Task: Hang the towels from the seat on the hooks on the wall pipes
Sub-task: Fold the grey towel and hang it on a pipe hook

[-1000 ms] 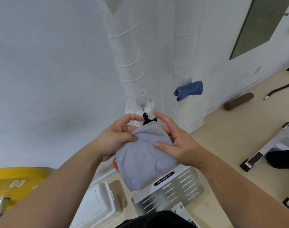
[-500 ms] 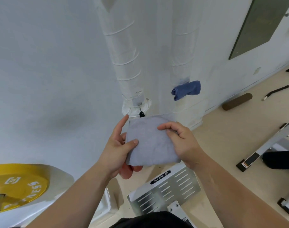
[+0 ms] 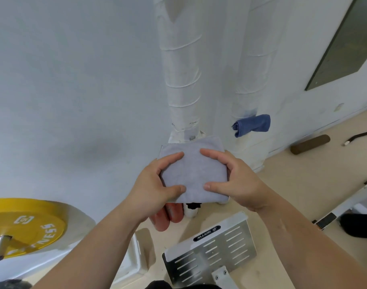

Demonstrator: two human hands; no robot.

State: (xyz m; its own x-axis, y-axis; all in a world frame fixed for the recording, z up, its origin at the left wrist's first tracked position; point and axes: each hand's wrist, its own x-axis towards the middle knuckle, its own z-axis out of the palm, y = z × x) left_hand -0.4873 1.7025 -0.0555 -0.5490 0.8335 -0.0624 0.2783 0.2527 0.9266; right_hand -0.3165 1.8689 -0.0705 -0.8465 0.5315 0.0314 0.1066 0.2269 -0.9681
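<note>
Left hand (image 3: 155, 188) and right hand (image 3: 239, 180) each pinch one side of the folded grey towel (image 3: 194, 170), holding it up just before the pipe (image 3: 180, 80). It looks soft, light and floppy, so best gripped near its top edge. The hook's hidden.

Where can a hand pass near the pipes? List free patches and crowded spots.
Free: the bare wall left of the left pipe, above the yellow weight plate; the strip between it and the right pipe, above the blue towel. Crowded: the left pipe's foot, where the left hand and right hand hold the grey towel, above the slotted metal plate.
</note>
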